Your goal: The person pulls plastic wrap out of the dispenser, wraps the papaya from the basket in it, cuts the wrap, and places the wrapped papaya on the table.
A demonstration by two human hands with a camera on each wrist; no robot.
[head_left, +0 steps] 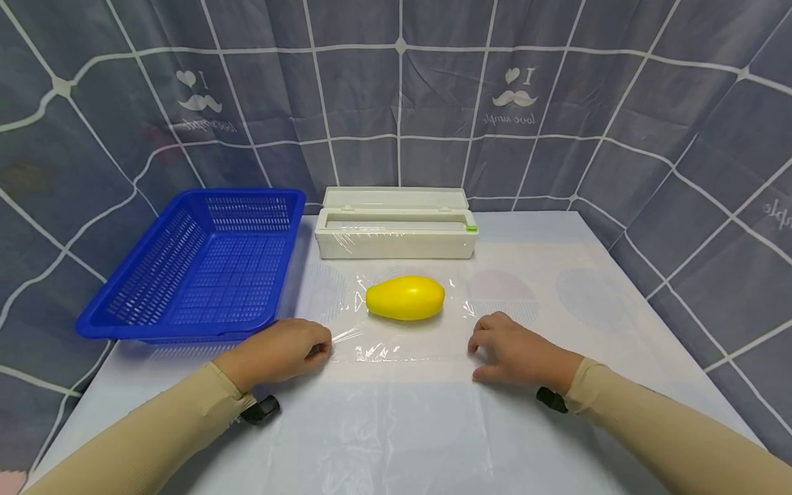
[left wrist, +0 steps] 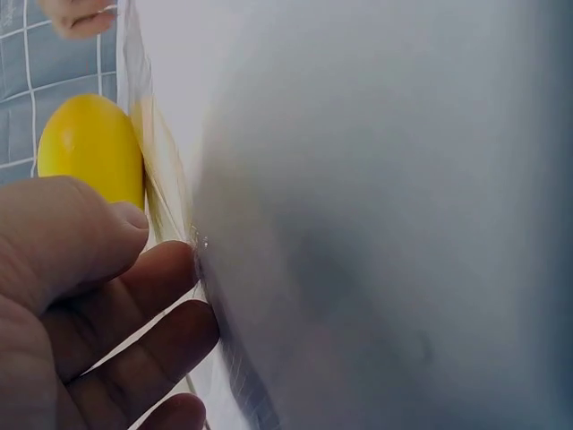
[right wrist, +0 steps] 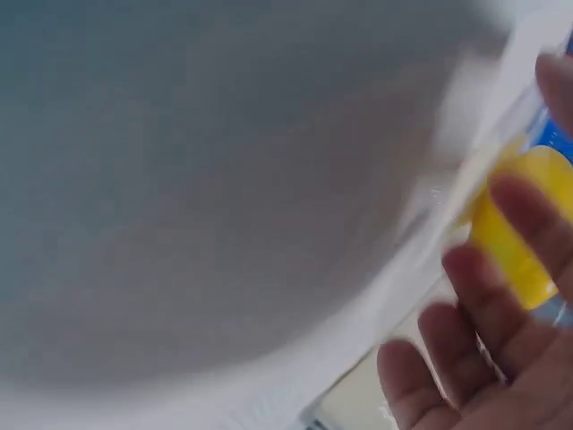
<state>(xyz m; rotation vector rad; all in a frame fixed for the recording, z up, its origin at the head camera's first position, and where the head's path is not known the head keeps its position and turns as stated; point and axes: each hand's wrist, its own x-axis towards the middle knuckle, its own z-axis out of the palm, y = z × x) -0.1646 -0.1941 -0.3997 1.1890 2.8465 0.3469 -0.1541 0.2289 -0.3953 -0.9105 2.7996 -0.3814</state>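
Observation:
A smooth, oblong yellow fruit (head_left: 405, 298) lies on a sheet of clear plastic wrap (head_left: 383, 349) spread over the table. The left hand (head_left: 281, 352) is at the left edge of the wrap; in the left wrist view its fingertips (left wrist: 183, 260) touch the surface, with the thumb apart from them. To the right of the wrap, the right hand (head_left: 516, 352) is relaxed, with thumb and fingers spread and nothing between them. Behind the fruit stands a white wrap dispenser (head_left: 396, 246), lid raised, a green slider (head_left: 471, 227) at its right end.
A blue plastic basket (head_left: 287, 275) stands at the left, its near corner right behind the left hand. A white patterned cloth (head_left: 575, 302) covers the table. Grey checked curtains (head_left: 445, 82) enclose the back and sides.

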